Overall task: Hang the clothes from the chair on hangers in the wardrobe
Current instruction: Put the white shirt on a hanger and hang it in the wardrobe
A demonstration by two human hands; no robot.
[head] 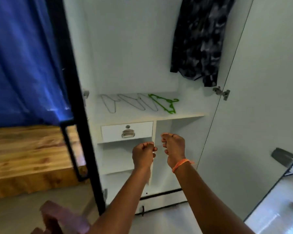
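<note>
— Reaching forward side by side, a person's left hand (143,153) and right hand (173,146) hang in front of an open white wardrobe (134,48), both with fingers curled loosely inward and nothing visible in either grip. Can you place the hangers?

— Above and beyond both hands, on the wardrobe's wide shelf (189,108). A green hanger (162,103) lies flat up and slightly right of the right hand, its long axis running diagonally from far left to near right, hook pointing right. Three pale wire hangers (128,103) lie in a row to its left, above the left hand, their long axes also slanting; the blur hides which way their hooks point.

— And the clothing?

— One dark patterned garment (200,39) hangs high above the right hand, long axis vertical, hem pointing down and ending just above the shelf, close to the open right-hand door (260,81).

— What sits nearest the hands?

— A small drawer (112,132) with a metal handle, just above the left hand. An orange band (180,164) circles the right wrist. Left of the left arm stand a black bed frame post (74,98), a blue curtain (24,56) and bare wooden slats (24,149). Below the left forearm, a reddish wooden piece, possibly the chair (61,218), pokes in at the bottom edge.
</note>
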